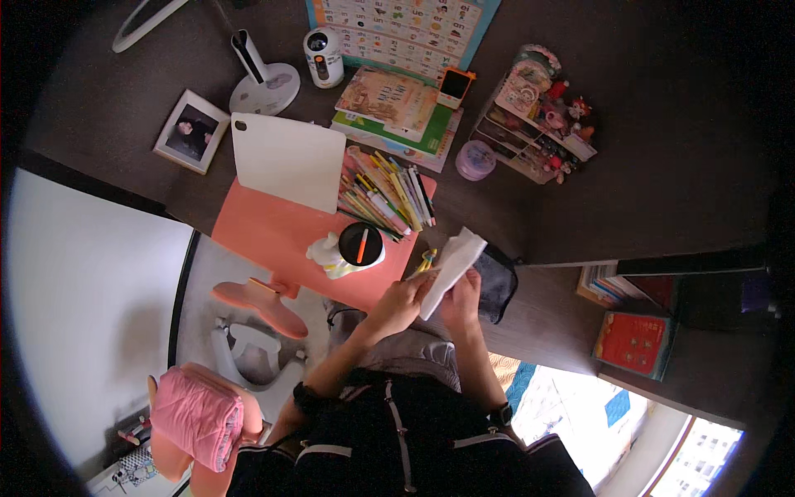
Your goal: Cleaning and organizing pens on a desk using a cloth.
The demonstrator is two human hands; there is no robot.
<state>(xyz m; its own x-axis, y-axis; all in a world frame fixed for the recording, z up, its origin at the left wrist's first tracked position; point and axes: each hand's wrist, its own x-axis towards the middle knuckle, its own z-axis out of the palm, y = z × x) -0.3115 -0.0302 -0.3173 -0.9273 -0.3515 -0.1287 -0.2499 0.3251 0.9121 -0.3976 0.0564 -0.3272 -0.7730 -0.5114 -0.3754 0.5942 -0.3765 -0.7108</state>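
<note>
A dark desk [629, 166] is filling the upper part of the view, with a salmon-pink tilting board [273, 232] lying on its near edge. Over the board's right corner, both hands are holding one white folded sheet [451, 267]. The left hand [399, 305] is gripping the sheet's lower left edge, fingers curled closed around it. The right hand [462, 302] is pinching the sheet from below, fingers bent and closed on the paper. One yellow pen-like object [426, 262] is showing just left of the sheet; whether a finger is touching it cannot be determined. One dark pouch [498, 283] is lying just right of the hands.

Further out, one black round cup [361, 243] holding one orange marker is standing on the board beside one small white figure [325, 253]. One spread of coloured pencils [389, 195], too many to count, is lying above it. One white tablet [287, 159] is leaning on the board. One framed photograph [191, 131], one stack of books [396, 112], and one small lilac jar [475, 159] are resting on the desk.
</note>
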